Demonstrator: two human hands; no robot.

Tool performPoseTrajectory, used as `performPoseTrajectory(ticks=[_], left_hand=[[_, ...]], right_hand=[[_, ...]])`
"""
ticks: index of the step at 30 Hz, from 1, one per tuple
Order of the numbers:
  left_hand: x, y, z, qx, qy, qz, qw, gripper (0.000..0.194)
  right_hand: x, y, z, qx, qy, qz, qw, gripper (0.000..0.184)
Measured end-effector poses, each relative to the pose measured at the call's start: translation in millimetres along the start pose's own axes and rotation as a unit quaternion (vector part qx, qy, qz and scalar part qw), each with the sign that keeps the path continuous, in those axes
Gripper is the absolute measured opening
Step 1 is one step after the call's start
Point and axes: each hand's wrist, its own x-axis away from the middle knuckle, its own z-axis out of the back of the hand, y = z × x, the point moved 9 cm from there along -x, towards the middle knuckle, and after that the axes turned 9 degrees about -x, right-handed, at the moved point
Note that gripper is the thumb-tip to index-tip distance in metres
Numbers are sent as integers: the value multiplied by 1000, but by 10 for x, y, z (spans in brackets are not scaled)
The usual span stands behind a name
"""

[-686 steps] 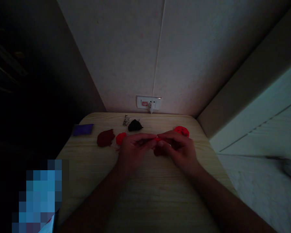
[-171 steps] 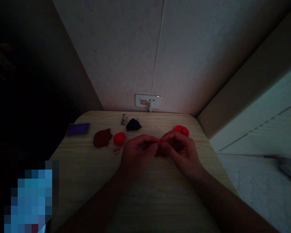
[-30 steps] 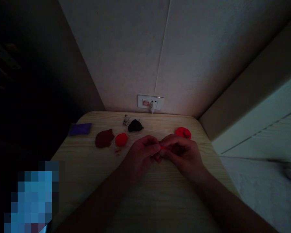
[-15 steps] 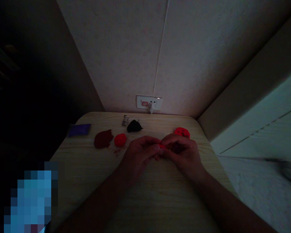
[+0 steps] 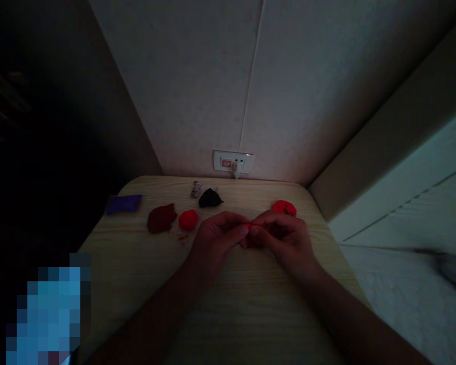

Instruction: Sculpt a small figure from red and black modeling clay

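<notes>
Between my fingertips is a small piece of red modelling clay, mostly covered by them. My left hand pinches it from the left with thumb and forefinger. From the right, my right hand pinches the same piece, its fingers curled. Just beyond my right hand lies a flat red clay disc with dark marks on it. A red clay ball rests left of my left hand, beside a flattened dark red clay piece. Behind them sits a black clay lump.
A purple packet lies at the left edge of the wooden table. A small dark-smeared scrap is near the back edge. The wall behind carries a socket with a plug in it. A pale cabinet stands to the right.
My fingertips have drawn closer together around the red clay, and less of it shows. The things on the table have stayed in place.
</notes>
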Motion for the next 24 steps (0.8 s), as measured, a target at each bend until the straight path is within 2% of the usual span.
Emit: performPoseTrajectory(ticks=[8,18,24], left_hand=[[4,13,17,-21,10,-4,1000,18],[5,-61,19,-17,3,12,1000,18],[1,-61,38,-24,14,14,1000,19]], right_hand=[[-14,88,76,-4,16,-32,999,16],[-11,14,52,22,18,5,1000,25],[-13,23,0,-10,2,5,1000,16]])
